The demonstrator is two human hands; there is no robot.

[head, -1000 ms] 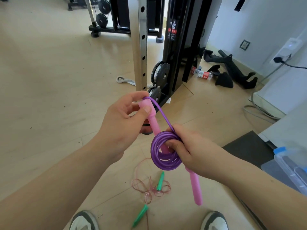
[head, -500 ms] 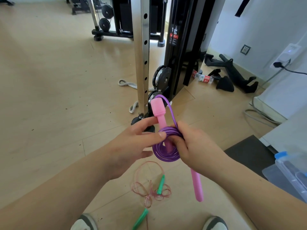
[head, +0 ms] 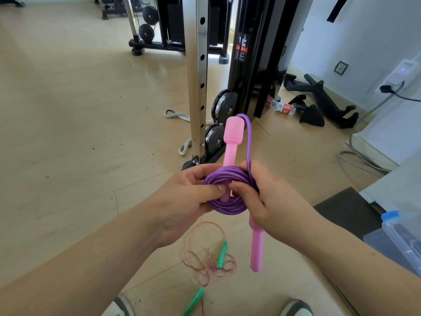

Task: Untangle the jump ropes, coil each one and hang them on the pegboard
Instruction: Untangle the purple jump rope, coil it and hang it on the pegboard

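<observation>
Gym floor, both hands pinching purple coil

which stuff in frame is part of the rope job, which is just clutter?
Job:
- purple rope, coiled, gripped by left hand and right hand
- green-handled rope, loose on the floor

Clutter:
- bottle
- grey strap
- black attachments
- plastic bin

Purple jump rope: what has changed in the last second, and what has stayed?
The left hand let go of the upper pink handle and moved down to grip the purple coil. The right hand still pinches the coil, the lower pink handle still hangs, and the green-handled rope stays on the floor.
</observation>
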